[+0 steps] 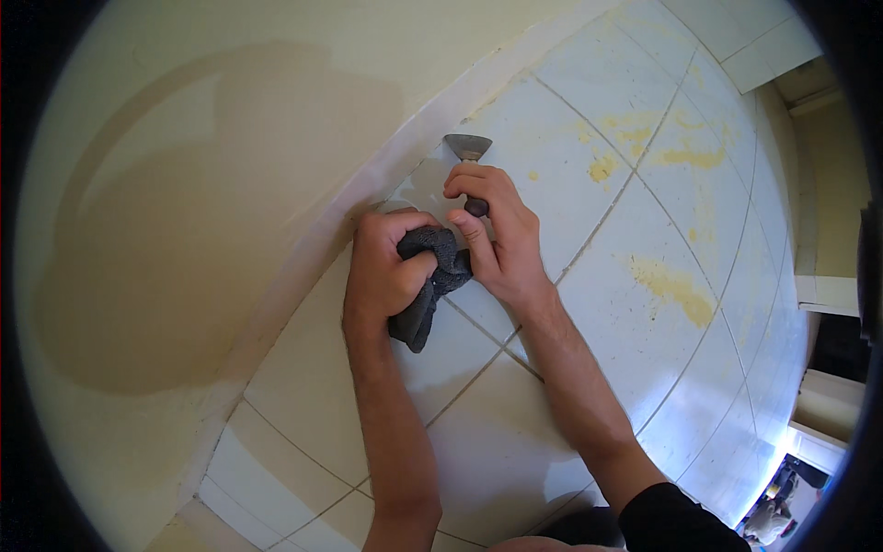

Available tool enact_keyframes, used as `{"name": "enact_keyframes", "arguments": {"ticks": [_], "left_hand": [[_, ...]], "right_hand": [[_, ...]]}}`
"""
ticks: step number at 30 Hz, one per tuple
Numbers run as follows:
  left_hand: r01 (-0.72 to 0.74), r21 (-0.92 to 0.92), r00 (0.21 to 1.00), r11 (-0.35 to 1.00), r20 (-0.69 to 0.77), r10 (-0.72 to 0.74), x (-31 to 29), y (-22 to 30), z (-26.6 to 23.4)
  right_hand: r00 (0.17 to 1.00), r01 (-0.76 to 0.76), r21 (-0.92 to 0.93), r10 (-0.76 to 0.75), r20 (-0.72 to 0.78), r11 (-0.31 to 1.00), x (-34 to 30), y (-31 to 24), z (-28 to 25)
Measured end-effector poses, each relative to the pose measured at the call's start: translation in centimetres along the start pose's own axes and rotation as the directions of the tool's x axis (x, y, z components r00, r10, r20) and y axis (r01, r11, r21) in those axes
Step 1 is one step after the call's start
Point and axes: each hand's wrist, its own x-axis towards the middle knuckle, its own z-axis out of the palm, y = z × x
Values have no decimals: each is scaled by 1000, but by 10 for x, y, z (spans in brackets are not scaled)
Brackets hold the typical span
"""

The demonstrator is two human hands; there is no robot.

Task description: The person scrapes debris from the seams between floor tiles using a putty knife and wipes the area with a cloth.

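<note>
My left hand (382, 267) is closed round a bunched dark grey cloth (425, 304), close to the tiled wall's edge against the plaster. Just to its right, my right hand (501, 230) grips a putty knife by its dark handle (476, 206). The grey metal blade (468, 145) of the putty knife points up and away, lying at or just above the tile; contact cannot be made out. Part of the cloth sits between the two hands. Most of the putty knife's handle is hidden by my right fingers.
White tiles (497, 396) with dark joints spread across the middle and right. Yellowish residue (676, 290) marks several of them. A beige plaster wall (184, 74) with shadows on it fills the left, bordered by a raised pale strip (368, 175). Shelf-like openings (832, 350) lie at far right.
</note>
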Motion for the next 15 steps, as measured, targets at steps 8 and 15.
{"name": "enact_keyframes", "arguments": {"ticks": [8, 15], "left_hand": [[-6, 4, 1000, 1000, 7, 6, 0, 0, -1], [-15, 3, 1000, 1000, 12, 15, 0, 2, 0]], "right_hand": [[999, 3, -44, -1, 37, 999, 1, 0, 2], [999, 4, -61, -1, 38, 998, 1, 2, 1]]}}
